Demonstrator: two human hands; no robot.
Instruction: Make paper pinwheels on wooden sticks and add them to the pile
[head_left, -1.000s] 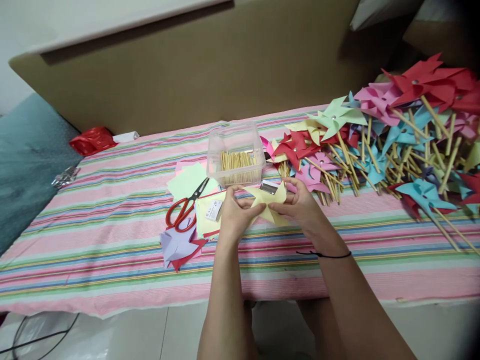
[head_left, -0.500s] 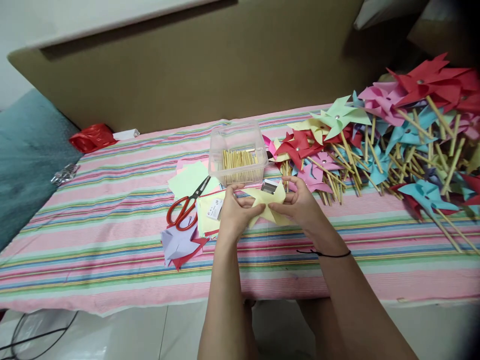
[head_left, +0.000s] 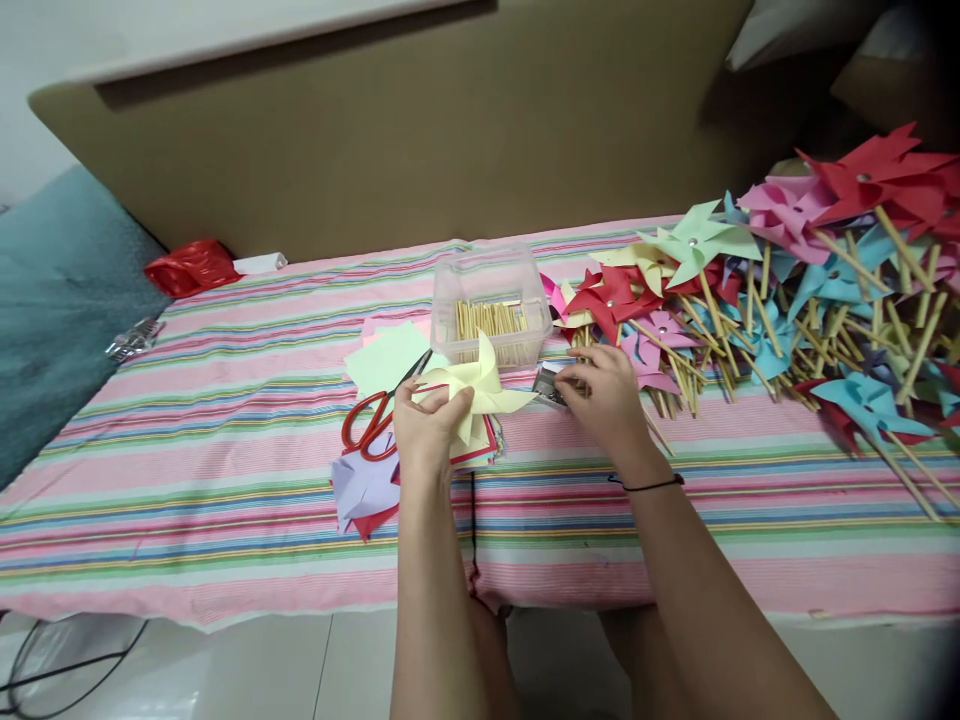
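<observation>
My left hand (head_left: 429, 425) pinches a pale yellow paper pinwheel (head_left: 480, 385) at its centre, its blades folded in. My right hand (head_left: 606, 393) is closed at the fingertips over a small box with grey metallic contents (head_left: 550, 385); whatever lies between those fingers is too small to make out. Under the pinwheel, partly covered, is a stack of coloured paper (head_left: 472, 450). Red-handled scissors (head_left: 373, 420) lie left of my left hand, above a cut lilac paper piece (head_left: 364, 485).
A clear plastic box (head_left: 491, 290) of short wooden sticks (head_left: 491, 322) stands behind my hands. Finished pinwheels (head_left: 701, 245) on sticks are heaped to the right. Light green paper (head_left: 386, 358) lies near the scissors. A red plastic bag (head_left: 193, 268) sits at the far left on the striped cloth (head_left: 225, 470).
The yellow paper went from both hands to my left hand alone and moved left, its blades now gathered. My right hand let go and is now at the small box.
</observation>
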